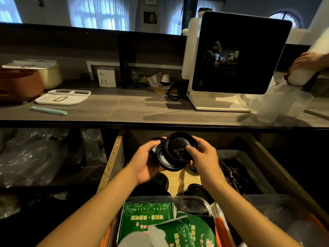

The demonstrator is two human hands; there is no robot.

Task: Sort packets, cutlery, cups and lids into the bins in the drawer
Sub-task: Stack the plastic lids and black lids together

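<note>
Item: black cup lids, several, held as a loose fanned stack at centre frame, above the open drawer.

Left hand: cupped under and around the left side of the stack, thumb over the top edge, fingers curled beneath.

Right hand: thumb pressed on the face of the uppermost lid, fingers wrapped behind the stack's right rim.

Below the hands: more black lids lie on the drawer floor in lower centre; a dark bin to the right holds what look like wrapped dark cutlery, not clearly legible. A clear tray at the bottom of the frame holds green packets.

Counter, upper half of frame: white screen stand at right, clear plastic cups at far right, white tray at left. Another person's hand holds a white object at the right edge.

Risk, as judged: the lids sit offset rather than nested, so one may slide out and drop among the packets or into the cutlery bin if either grip loosens. Squeezing to align them could bend the thin rims.
</note>
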